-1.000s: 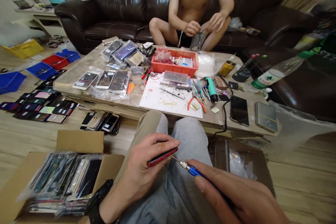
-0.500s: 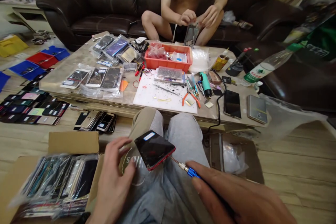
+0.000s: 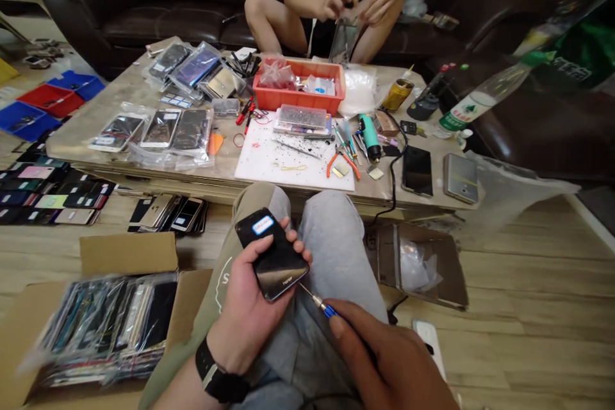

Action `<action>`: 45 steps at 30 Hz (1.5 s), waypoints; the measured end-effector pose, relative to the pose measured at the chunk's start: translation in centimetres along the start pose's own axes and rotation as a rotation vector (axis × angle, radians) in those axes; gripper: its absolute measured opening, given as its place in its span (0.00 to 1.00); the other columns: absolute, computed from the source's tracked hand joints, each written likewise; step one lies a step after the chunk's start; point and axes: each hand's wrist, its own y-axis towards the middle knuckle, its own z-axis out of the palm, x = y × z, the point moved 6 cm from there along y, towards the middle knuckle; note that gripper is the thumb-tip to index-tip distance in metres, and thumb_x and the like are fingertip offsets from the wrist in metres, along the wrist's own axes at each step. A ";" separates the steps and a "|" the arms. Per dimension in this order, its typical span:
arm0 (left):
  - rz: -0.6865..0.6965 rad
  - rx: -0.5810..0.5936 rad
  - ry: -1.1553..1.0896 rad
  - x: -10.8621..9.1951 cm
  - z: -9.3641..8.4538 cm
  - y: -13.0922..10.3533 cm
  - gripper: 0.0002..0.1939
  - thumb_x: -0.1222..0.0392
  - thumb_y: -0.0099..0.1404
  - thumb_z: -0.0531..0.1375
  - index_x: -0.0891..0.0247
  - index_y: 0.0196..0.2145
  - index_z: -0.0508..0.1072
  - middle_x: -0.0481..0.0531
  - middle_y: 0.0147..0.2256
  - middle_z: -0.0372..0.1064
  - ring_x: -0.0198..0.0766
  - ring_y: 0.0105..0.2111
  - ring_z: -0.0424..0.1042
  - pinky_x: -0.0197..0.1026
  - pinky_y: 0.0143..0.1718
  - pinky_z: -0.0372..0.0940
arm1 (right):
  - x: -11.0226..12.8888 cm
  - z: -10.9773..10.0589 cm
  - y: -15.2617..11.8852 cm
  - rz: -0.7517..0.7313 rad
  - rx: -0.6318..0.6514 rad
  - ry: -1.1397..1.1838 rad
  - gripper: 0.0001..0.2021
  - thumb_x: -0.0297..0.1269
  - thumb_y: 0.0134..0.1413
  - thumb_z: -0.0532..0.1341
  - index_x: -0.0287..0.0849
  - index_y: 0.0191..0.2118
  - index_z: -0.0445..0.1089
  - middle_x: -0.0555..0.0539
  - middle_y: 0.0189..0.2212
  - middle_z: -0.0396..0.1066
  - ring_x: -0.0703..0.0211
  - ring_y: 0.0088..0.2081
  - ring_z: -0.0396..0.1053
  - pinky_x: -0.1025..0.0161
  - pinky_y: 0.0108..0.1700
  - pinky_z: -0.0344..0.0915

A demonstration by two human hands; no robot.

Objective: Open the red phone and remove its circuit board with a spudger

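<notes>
A black smartphone [image 3: 276,262] with a small white-and-blue sticker near its top and "honor" at its lower edge lies tilted over my lap. My left hand [image 3: 259,298] is wrapped round it, thumb across the front and fingertips curling over the far side. In my right hand [image 3: 379,346] is a screwdriver [image 3: 323,305] with a blue and silver handle, pinched between thumb and forefinger. Its thin tip points at the phone's bottom edge; whether it touches cannot be told. The rest of the handle is hidden by my fingers.
On the low table [image 3: 225,173] are bagged phones [image 3: 163,128], a white work mat [image 3: 259,170], orange pliers [image 3: 343,163], a teal power tool [image 3: 369,138] and a red bin [image 3: 298,99]. A cardboard box [image 3: 127,253] of phone parts stands lower left. Another person [image 3: 341,6] sits opposite.
My left hand, open beside the phone before, has closed round it. The phone now tilts differently, showing its lettering. My right hand with the screwdriver has shifted slightly left. The view has moved.
</notes>
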 end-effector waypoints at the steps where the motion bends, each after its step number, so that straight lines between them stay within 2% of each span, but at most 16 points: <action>1: 0.005 0.025 0.019 -0.1 0.1 0.1 0.13 0.66 0.68 0.53 0.69 0.46 0.74 0.54 0.33 0.70 0.37 0.30 0.73 0.42 0.37 0.73 | -0.5 0.7 -0.1 0.075 -0.005 0.094 0.16 0.46 0.70 0.53 0.53 0.45 0.79 0.51 0.28 0.81 0.52 0.30 0.80 0.63 0.34 0.75; 2: 0.016 0.043 0.042 -0.3 0.1 0.2 0.13 0.65 0.67 0.53 0.69 0.46 0.74 0.54 0.33 0.68 0.37 0.30 0.71 0.41 0.35 0.72 | -1.0 1.5 -0.2 0.160 -0.001 0.200 0.17 0.49 0.69 0.53 0.52 0.43 0.80 0.50 0.28 0.80 0.52 0.31 0.79 0.63 0.35 0.74; 4: 0.046 0.062 0.105 -0.8 0.0 0.5 0.14 0.64 0.68 0.52 0.70 0.45 0.74 0.54 0.33 0.67 0.38 0.30 0.70 0.41 0.34 0.71 | -2.1 3.5 -0.5 0.369 0.026 0.446 0.21 0.56 0.66 0.55 0.48 0.41 0.79 0.49 0.24 0.74 0.54 0.28 0.73 0.64 0.31 0.69; 8: 0.094 0.095 0.199 -1.7 -0.2 1.1 0.15 0.60 0.70 0.52 0.69 0.46 0.74 0.54 0.33 0.66 0.38 0.29 0.68 0.41 0.33 0.69 | -2.9 7.8 -1.1 0.752 0.191 0.976 0.29 0.67 0.54 0.61 0.43 0.41 0.76 0.59 0.16 0.53 0.67 0.16 0.47 0.69 0.18 0.45; 10: 0.113 0.100 0.226 -1.8 -0.5 1.3 0.15 0.59 0.70 0.52 0.68 0.47 0.74 0.54 0.33 0.66 0.39 0.29 0.68 0.42 0.33 0.69 | -2.6 9.0 -1.1 0.860 0.274 1.137 0.29 0.67 0.48 0.65 0.42 0.38 0.75 0.61 0.15 0.49 0.71 0.15 0.38 0.70 0.16 0.38; 12: 0.145 0.093 0.242 -1.8 -0.7 1.4 0.15 0.60 0.70 0.52 0.68 0.46 0.75 0.54 0.33 0.66 0.39 0.30 0.68 0.42 0.34 0.69 | -2.5 9.5 -0.7 0.898 0.291 1.211 0.28 0.65 0.45 0.67 0.42 0.35 0.73 0.63 0.14 0.47 0.72 0.15 0.36 0.70 0.16 0.37; 14: 0.182 0.074 0.243 -1.7 -0.9 1.5 0.14 0.60 0.69 0.52 0.68 0.45 0.75 0.54 0.32 0.66 0.39 0.29 0.68 0.42 0.34 0.69 | -2.7 9.3 -0.1 0.869 0.254 1.196 0.26 0.63 0.46 0.66 0.41 0.33 0.73 0.63 0.14 0.47 0.72 0.15 0.36 0.69 0.17 0.38; 16: 0.201 0.053 0.236 -1.6 -1.0 1.6 0.14 0.61 0.69 0.52 0.67 0.44 0.75 0.53 0.32 0.66 0.39 0.29 0.68 0.42 0.34 0.69 | -3.1 8.6 0.7 0.773 0.202 1.056 0.23 0.60 0.51 0.63 0.41 0.32 0.73 0.61 0.15 0.48 0.70 0.17 0.39 0.69 0.19 0.39; 22: 0.252 0.056 0.208 -1.7 -0.9 2.2 0.13 0.62 0.69 0.52 0.67 0.41 0.75 0.53 0.31 0.66 0.38 0.28 0.68 0.41 0.33 0.69 | -2.6 5.5 2.8 0.344 0.064 0.312 0.19 0.45 0.66 0.53 0.43 0.27 0.71 0.53 0.17 0.61 0.62 0.20 0.58 0.63 0.26 0.49; 26: 0.290 0.051 0.206 -1.8 -0.9 2.5 0.13 0.62 0.68 0.52 0.67 0.41 0.75 0.53 0.31 0.67 0.38 0.28 0.69 0.42 0.34 0.70 | -1.2 4.3 3.1 0.019 -0.083 -0.027 0.17 0.36 0.70 0.52 0.43 0.31 0.72 0.50 0.23 0.73 0.58 0.24 0.68 0.60 0.30 0.52; 29: 0.310 0.042 0.205 -1.9 -0.6 2.4 0.13 0.62 0.68 0.52 0.68 0.41 0.75 0.54 0.31 0.67 0.39 0.29 0.70 0.42 0.34 0.70 | -0.8 4.3 2.9 -0.121 -0.163 -0.151 0.15 0.33 0.71 0.52 0.42 0.35 0.73 0.48 0.26 0.75 0.55 0.27 0.72 0.59 0.31 0.54; 34: 0.299 -0.046 0.175 -2.2 -0.3 1.9 0.14 0.62 0.69 0.52 0.71 0.42 0.75 0.55 0.31 0.69 0.39 0.29 0.72 0.43 0.34 0.72 | -0.8 4.0 3.0 -0.140 -0.221 -0.126 0.08 0.32 0.69 0.58 0.41 0.42 0.75 0.48 0.33 0.79 0.53 0.34 0.76 0.60 0.37 0.59; 38: 0.292 -0.096 0.164 -2.3 -0.2 1.5 0.15 0.61 0.70 0.51 0.72 0.44 0.75 0.56 0.31 0.71 0.40 0.29 0.73 0.44 0.36 0.74 | -0.7 3.6 3.3 -0.011 -0.205 -0.010 0.04 0.34 0.64 0.64 0.43 0.42 0.76 0.49 0.36 0.81 0.52 0.36 0.77 0.61 0.38 0.59; 39: 0.294 -0.103 0.166 -2.3 -0.2 1.5 0.15 0.61 0.70 0.51 0.72 0.44 0.75 0.55 0.31 0.71 0.40 0.29 0.73 0.45 0.37 0.75 | -0.8 3.6 3.4 0.038 -0.169 0.005 0.06 0.36 0.66 0.62 0.44 0.40 0.76 0.49 0.34 0.81 0.52 0.35 0.77 0.60 0.36 0.58; 42: 0.303 -0.103 0.175 -2.2 -0.1 1.6 0.15 0.61 0.70 0.52 0.72 0.44 0.75 0.56 0.31 0.72 0.40 0.29 0.73 0.46 0.38 0.75 | -0.9 3.9 3.6 0.144 -0.017 -0.007 0.19 0.36 0.70 0.50 0.44 0.29 0.72 0.48 0.25 0.77 0.53 0.26 0.73 0.58 0.32 0.53; 45: 0.320 -0.100 0.170 -2.2 -0.2 1.7 0.15 0.62 0.69 0.52 0.72 0.44 0.75 0.56 0.30 0.72 0.40 0.29 0.74 0.45 0.36 0.75 | -1.0 4.0 3.7 0.169 0.042 -0.054 0.20 0.33 0.70 0.47 0.44 0.28 0.69 0.47 0.23 0.74 0.54 0.25 0.71 0.58 0.32 0.51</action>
